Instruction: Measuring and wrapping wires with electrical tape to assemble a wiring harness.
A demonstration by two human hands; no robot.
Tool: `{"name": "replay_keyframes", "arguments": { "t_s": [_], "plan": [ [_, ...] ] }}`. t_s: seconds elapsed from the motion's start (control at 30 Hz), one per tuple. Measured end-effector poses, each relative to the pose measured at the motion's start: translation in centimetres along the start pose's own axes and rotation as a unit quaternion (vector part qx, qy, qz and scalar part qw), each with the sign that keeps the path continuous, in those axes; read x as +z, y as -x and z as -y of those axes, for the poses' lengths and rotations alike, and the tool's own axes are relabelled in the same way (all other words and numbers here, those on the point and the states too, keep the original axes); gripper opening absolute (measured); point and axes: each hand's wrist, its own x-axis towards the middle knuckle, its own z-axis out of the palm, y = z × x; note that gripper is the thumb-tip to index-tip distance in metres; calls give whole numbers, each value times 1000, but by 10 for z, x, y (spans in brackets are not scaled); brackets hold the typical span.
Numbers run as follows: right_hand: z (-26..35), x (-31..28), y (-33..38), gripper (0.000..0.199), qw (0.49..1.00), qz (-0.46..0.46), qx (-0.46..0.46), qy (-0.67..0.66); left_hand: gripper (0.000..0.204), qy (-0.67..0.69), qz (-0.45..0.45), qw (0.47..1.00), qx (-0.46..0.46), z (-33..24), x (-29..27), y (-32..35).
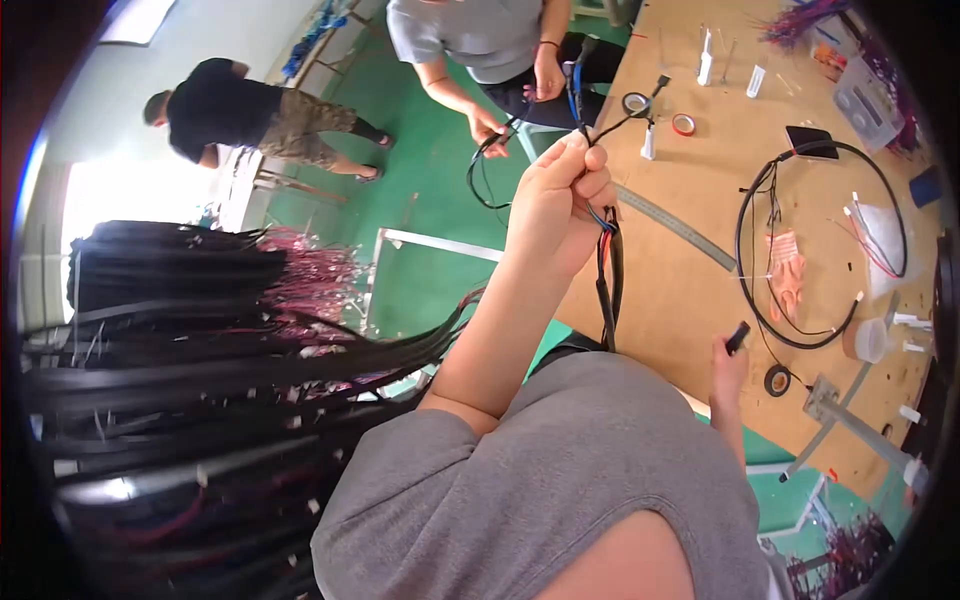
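Note:
My left hand [572,175] is raised in front of me, its fingers pinched round a black wire harness [608,290]. Thin branches with black connectors and a few blue wires stick out above the fingers, and its thicker sleeved length, with some red showing, hangs below the fist. Lower right, by the table's near edge, my right hand [729,370] is closed round a short black stick-like object [738,338], whose kind I cannot make out. Across from me, a co-worker's hands [487,130] hold a looped black cable [475,185].
A wooden table [690,340] carries a steel ruler [680,230], a large cable loop [740,250], an orange glove [787,280], tape rolls [683,125] and white bottles [706,65]. Bundled black cables [200,370] hang on my left. Another person [230,110] stands farther back.

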Motion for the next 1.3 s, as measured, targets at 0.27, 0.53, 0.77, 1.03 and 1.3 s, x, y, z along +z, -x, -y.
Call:
{"name": "replay_keyframes", "arguments": {
  "t_s": [0.27,0.53,0.77,1.03,1.3],
  "plan": [
    [22,26,-7,33,944,-119,-143,274,12,-17,92,991,-92,-10,-11,-37],
    [201,35,25,23,987,-6,-162,1,15,-4,150,980,-133,-14,-19,-44],
    [302,62,29,14,872,224,-187,-393,13,-45,131,981,-137,-13,-15,-40],
    [294,83,20,15,899,155,-172,-371,13,-74,6,995,-69,-6,-19,-27],
    [291,90,16,19,884,209,-144,-393,12,-91,-27,994,-49,-10,-20,-21]
  ]
}}
